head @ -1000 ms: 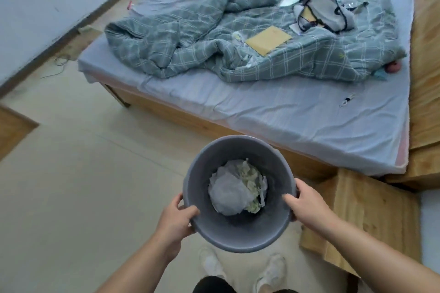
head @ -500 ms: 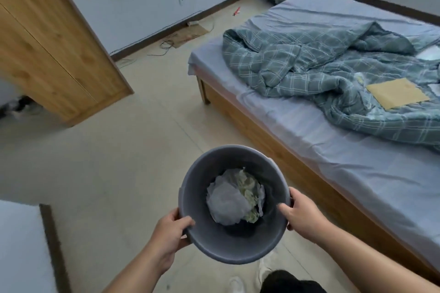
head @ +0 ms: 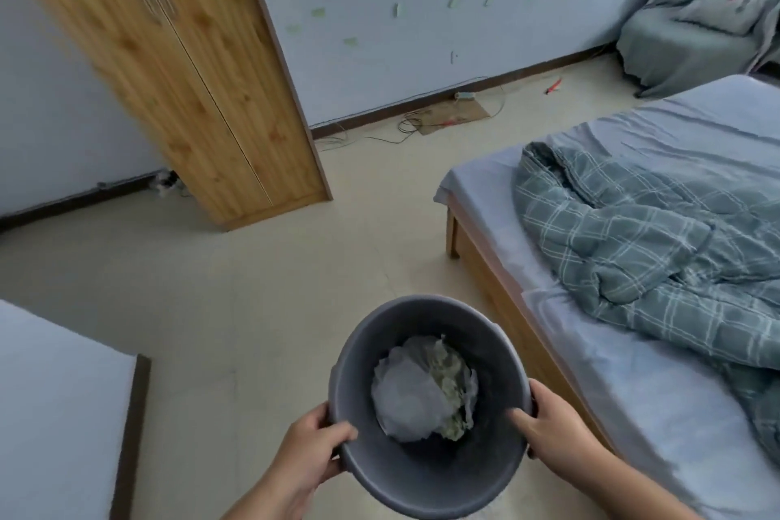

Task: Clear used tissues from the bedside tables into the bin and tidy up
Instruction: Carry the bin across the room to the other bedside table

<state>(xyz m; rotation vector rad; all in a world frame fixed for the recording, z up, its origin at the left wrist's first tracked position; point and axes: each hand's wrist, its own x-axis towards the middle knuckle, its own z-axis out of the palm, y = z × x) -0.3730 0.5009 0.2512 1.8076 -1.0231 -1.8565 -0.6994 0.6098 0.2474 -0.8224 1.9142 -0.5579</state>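
Note:
A round grey bin [head: 380, 321] is held in front of me above the floor. Crumpled white and greenish tissues [head: 422, 388] lie at its bottom. My left hand [head: 310, 456] grips the near left rim, thumb over the edge. My right hand [head: 553, 422] grips the right rim, thumb inside the bin. No bedside table is in view.
A bed [head: 633, 384] with a lilac sheet and a rumpled green checked duvet [head: 641, 241] fills the right side. A tall wooden wardrobe [head: 190, 68] stands at the back left. Cables and cardboard [head: 456, 114] lie along the far wall. A wall corner [head: 63, 405] juts in at the lower left.
The view has swung left: the bed has slid to the right and the wardrobe and far wall have come into view. Both hands keep the same hold on the bin.

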